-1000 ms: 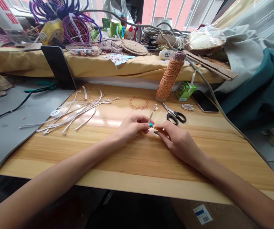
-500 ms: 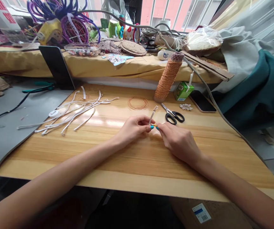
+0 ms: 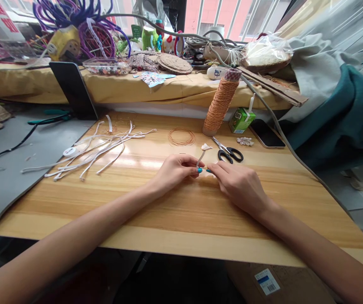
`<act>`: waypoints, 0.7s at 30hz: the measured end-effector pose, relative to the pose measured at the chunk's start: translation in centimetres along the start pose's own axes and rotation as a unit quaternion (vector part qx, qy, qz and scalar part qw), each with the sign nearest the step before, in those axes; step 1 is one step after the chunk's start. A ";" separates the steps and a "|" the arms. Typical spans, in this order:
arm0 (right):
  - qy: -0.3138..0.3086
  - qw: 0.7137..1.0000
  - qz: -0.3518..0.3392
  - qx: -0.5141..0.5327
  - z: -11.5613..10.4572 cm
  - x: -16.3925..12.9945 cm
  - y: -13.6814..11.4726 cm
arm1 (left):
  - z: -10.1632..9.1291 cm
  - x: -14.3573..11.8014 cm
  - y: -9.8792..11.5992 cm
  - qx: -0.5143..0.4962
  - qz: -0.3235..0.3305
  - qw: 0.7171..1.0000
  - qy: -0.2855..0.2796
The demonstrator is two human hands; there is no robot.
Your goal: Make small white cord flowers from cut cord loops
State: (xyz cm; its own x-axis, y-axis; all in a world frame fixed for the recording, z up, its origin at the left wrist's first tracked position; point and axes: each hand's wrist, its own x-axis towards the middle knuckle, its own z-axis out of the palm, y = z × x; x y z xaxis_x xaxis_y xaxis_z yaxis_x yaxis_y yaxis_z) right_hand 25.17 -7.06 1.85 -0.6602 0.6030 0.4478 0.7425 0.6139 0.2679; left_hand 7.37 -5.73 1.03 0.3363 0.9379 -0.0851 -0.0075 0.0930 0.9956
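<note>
My left hand (image 3: 175, 168) pinches the lower end of a short white strip (image 3: 202, 153) that sticks up and ends in a small frayed tuft. My right hand (image 3: 239, 184) meets it fingertip to fingertip and grips a thin golden wire (image 3: 204, 169) that bridges the two hands. Both hands rest low over the middle of the wooden table (image 3: 181, 211). How the wire sits on the strip is hidden by the fingers.
Black-handled scissors (image 3: 228, 153), a coil of copper wire (image 3: 182, 137), an orange cord spool (image 3: 220, 104), a green drink carton (image 3: 241, 120), small shells (image 3: 245, 141) and a phone (image 3: 266, 134) lie behind the hands. Loose white strips (image 3: 99, 145) spread at left. A cluttered shelf (image 3: 137, 84) runs along the back.
My right hand slid left until its fingertips met the left hand's. The white strip's top end turned and now shows a frayed tuft.
</note>
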 end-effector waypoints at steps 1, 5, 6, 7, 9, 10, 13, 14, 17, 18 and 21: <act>0.012 1.000 -0.001 -0.006 0.0 0.0 0.1 | 0.0 0.0 0.0 0.000 -0.003 1.000 -0.003; 0.052 0.998 -0.013 -0.037 -0.1 0.1 0.0 | -0.1 0.1 0.1 -0.008 -0.014 1.000 -0.003; 0.056 0.997 -0.020 -0.047 -0.1 0.1 0.0 | -0.1 0.1 0.1 -0.014 -0.017 1.000 -0.001; 0.059 0.996 -0.027 -0.055 -0.1 0.1 0.0 | -0.1 0.1 0.2 -0.021 -0.020 1.000 0.000; 0.068 0.995 -0.041 -0.064 -0.1 0.1 0.1 | 0.0 0.0 0.3 -0.034 -0.028 0.999 -0.001; 0.069 0.994 -0.050 -0.062 0.0 0.0 0.2 | 0.1 0.0 0.3 -0.038 -0.032 0.999 -0.002; 0.065 0.994 -0.078 -0.033 0.1 -0.1 0.7 | 0.1 -0.1 0.3 -0.036 -0.037 0.999 -0.008; 0.061 0.994 -0.085 -0.022 0.2 -0.1 0.8 | 0.1 0.0 0.3 -0.035 -0.037 0.999 -0.010; 0.057 0.994 -0.094 -0.010 0.2 -0.2 1.1 | 0.0 0.0 0.1 -0.024 -0.034 0.999 -0.015; 0.057 0.994 -0.097 -0.011 0.2 -0.3 1.1 | 0.0 0.1 0.1 -0.021 -0.034 0.999 -0.015; 0.056 0.993 -0.106 -0.026 0.2 -0.3 1.0 | 0.0 0.1 0.2 -0.016 -0.035 0.999 -0.010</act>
State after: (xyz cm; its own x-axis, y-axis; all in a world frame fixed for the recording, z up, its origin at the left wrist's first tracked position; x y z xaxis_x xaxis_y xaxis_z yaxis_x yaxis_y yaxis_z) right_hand 26.05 -6.53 1.82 -0.7872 0.4021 0.4676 0.5958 0.6915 0.4085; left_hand 7.43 -5.64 1.23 0.3564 0.9216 -0.1537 -0.0135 0.1695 0.9854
